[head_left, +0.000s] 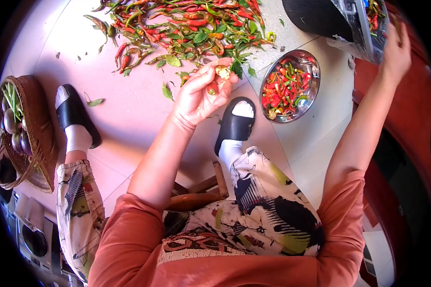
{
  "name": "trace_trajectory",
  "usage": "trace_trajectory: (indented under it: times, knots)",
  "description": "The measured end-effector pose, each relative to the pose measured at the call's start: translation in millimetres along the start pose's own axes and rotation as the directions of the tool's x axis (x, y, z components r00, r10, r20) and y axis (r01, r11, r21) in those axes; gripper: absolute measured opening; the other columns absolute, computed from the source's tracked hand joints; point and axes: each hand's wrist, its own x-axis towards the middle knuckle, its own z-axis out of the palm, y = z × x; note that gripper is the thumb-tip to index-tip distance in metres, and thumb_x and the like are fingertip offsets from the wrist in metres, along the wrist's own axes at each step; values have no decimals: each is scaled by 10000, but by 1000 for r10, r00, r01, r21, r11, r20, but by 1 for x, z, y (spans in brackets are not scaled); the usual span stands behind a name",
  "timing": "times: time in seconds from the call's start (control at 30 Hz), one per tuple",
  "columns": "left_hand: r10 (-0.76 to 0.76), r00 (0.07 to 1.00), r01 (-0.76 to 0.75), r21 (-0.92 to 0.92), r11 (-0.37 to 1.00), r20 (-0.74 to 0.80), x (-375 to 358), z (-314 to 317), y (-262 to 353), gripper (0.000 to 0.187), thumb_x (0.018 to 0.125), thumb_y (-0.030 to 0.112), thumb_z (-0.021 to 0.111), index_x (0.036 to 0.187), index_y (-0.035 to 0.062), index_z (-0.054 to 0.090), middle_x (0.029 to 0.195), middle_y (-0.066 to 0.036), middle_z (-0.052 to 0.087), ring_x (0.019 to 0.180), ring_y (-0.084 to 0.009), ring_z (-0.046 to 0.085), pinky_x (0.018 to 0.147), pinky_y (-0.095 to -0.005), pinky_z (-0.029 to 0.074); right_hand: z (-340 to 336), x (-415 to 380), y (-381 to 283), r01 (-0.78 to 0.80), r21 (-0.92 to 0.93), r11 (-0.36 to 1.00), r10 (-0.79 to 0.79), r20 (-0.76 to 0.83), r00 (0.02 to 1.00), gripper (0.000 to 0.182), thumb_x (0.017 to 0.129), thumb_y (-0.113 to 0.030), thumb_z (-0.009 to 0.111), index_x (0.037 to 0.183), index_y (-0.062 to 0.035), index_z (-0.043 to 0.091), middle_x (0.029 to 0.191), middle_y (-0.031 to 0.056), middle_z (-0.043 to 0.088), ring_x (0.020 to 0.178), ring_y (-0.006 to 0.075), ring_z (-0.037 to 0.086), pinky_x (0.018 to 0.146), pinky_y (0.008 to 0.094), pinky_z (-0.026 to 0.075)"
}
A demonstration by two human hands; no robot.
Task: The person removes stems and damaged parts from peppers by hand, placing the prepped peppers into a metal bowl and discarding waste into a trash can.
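Observation:
My left hand (203,91) is raised over the floor, its fingers curled around bits of pepper (212,88), one red and one with a pale, seedy inside. Just beyond it lies a spread of red and green peppers (191,28) with leaves. To its right, a shiny metal bowl (316,91) holds cut red and green pepper pieces. My right hand (398,48) reaches to the upper right, beside the rim of a plastic-lined black bin (316,18) with some peppers in it. Whether those fingers grip anything is hard to make out.
A woven basket (45,138) of eggplants and green stems stands at the left. Below are my feet in black slippers (234,125) and a wooden stool (196,201). Dark red furniture (407,115) runs along the right side.

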Motion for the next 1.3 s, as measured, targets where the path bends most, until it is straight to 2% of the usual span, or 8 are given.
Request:
trace_trajectory:
  times: [0.03, 0.07, 0.2, 0.5, 0.67, 0.87, 1.03, 1.3]
  knots:
    - [17, 1000, -16, 35, 999, -5, -1, 0, 1, 374, 930, 218, 441, 1235, 2, 427, 1003, -222, 580, 717, -213, 596, 523, -266, 480, -2, -1, 3, -28, -291, 956, 31, 8, 999, 446, 802, -211, 664, 1205, -58, 549, 1063, 142, 599, 884, 108, 577, 782, 222, 446]
    - [37, 999, -36, 72, 997, -7, 0, 0, 3, 372, 930, 207, 438, 1238, 0, 425, 1028, -238, 572, 719, -217, 606, 516, -259, 492, -2, 2, 14, 350, -557, 754, -445, -41, 895, 424, 786, -179, 686, 1180, -75, 571, 1093, 131, 584, 928, 120, 571, 816, 237, 448]
    - [30, 1000, -30, 43, 999, 5, 2, 1, 3, 381, 930, 210, 438, 1239, -13, 424, 1049, -251, 564, 729, -228, 618, 515, -259, 509, 21, -83, -62, 28, 492, 870, -47, 26, 999, 347, 792, -107, 651, 1129, -52, 589, 1018, 89, 616, 926, 145, 578, 834, 266, 442]
    - [-30, 996, 31, -1, 1000, 83, 3, 5, 5, 325, 920, 169, 427, 1182, -21, 456, 1055, -239, 570, 804, -258, 628, 586, -292, 523, 28, -150, -84, -239, 542, 806, 60, 327, 943, 275, 838, -13, 574, 1113, 0, 573, 1026, 71, 612, 918, 110, 577, 789, 219, 463]
    - [257, 851, 164, 697, 698, -458, 32, -4, -52, 318, 917, 172, 427, 1174, -14, 447, 1123, -161, 547, 918, -200, 592, 754, -303, 500, 14, -127, -86, -252, 619, 744, 91, 279, 956, 271, 876, -9, 517, 1143, 33, 537, 1070, 142, 600, 955, 154, 586, 860, 255, 451]
    - [91, 957, 25, 393, 919, -274, 56, 18, -127, 668, 915, 539, 302, 1344, 27, 324, 1430, -128, 258, 1337, -221, 179, 1097, -350, 101, 39, -146, -96, -404, 650, 644, 113, 441, 890, 231, 854, -28, 572, 1083, -2, 583, 991, 59, 624, 876, 87, 574, 796, 212, 455]
    - [315, 763, 71, 557, 827, -565, 8, -24, -72, 531, 942, 476, 276, 956, 14, 537, 791, -78, 601, 634, -170, 569, 610, -287, 464, 82, -224, -113, -615, 321, 720, -31, 901, 433, 152, 839, -116, 599, 967, -34, 618, 827, 8, 617, 736, 76, 557, 674, 221, 460]
    - [542, 457, -42, 591, 805, -705, -40, -58, -24, 199, 940, 228, 427, 909, 60, 528, 743, -35, 571, 549, -115, 550, 428, -227, 451, 135, -300, -156, 130, 296, 946, -322, 833, 450, 216, 760, -200, 615, 975, -182, 623, 865, 64, 568, 754, 263, 610, 615, 368, 500]
